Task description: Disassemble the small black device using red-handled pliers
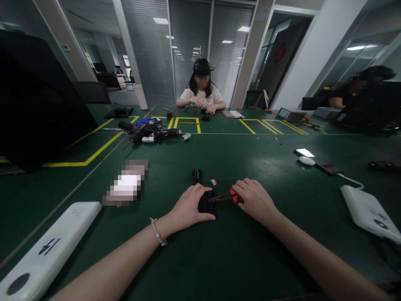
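Black block (pixel 204 205), small, on the green table (pixel 250 259): my left hand (pixel 187 205) is grasping it between thumb and fingers. Red-handled pliers (pixel 226 197): my right hand's (pixel 255 200) fingers are gripping the handles; the tips are reaching the block. Step, as judged: I am working the block with pliers; the next move is seemingly calling for firm bracing. Writing: white device (pixel 59 238), left, is bearing dark marks, reading uncertain.

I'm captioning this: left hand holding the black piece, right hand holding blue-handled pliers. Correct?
Not quite: the head view shows the pliers have red handles, not blue. The left hand does hold the black piece, and the right hand the pliers.
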`<move>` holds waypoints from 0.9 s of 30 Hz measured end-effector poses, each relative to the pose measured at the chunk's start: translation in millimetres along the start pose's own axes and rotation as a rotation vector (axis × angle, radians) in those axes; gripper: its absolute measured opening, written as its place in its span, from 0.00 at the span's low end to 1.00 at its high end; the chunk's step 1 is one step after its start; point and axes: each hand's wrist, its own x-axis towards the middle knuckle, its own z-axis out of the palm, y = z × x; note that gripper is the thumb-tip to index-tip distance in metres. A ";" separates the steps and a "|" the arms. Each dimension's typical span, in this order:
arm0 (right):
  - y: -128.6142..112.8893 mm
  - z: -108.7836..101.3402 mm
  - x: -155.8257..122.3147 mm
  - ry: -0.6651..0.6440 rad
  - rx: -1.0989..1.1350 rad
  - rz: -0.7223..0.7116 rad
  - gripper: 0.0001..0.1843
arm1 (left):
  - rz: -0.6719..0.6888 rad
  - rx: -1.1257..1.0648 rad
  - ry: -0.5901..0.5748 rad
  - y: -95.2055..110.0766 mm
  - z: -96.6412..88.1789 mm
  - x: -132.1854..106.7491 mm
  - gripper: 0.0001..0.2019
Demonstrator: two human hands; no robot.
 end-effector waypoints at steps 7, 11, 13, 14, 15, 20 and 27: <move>-0.5 -4.6 0.2 -0.004 -0.011 -0.007 0.18 | 0.013 0.003 0.010 -2.2 0.8 -0.4 0.33; -0.9 -5.6 0.1 -0.016 0.012 0.002 0.20 | 0.005 -0.004 0.005 -1.4 0.0 -0.2 0.32; -0.7 -5.2 0.2 -0.025 0.027 0.007 0.19 | 0.006 -0.005 0.005 -1.3 0.1 0.0 0.32; -0.4 -4.8 0.3 -0.025 0.032 0.009 0.19 | 0.007 -0.005 0.010 -1.5 0.3 0.1 0.32; 0.0 -4.3 0.3 -0.022 0.036 0.011 0.19 | 0.008 -0.006 0.009 -1.7 0.5 0.2 0.32; 1.8 -2.3 0.2 -0.003 0.035 0.007 0.17 | 0.011 -0.003 0.008 -3.2 1.2 -0.1 0.33; 1.4 -2.5 0.2 -0.017 0.054 0.020 0.17 | 0.010 -0.007 0.008 -2.0 0.7 0.4 0.32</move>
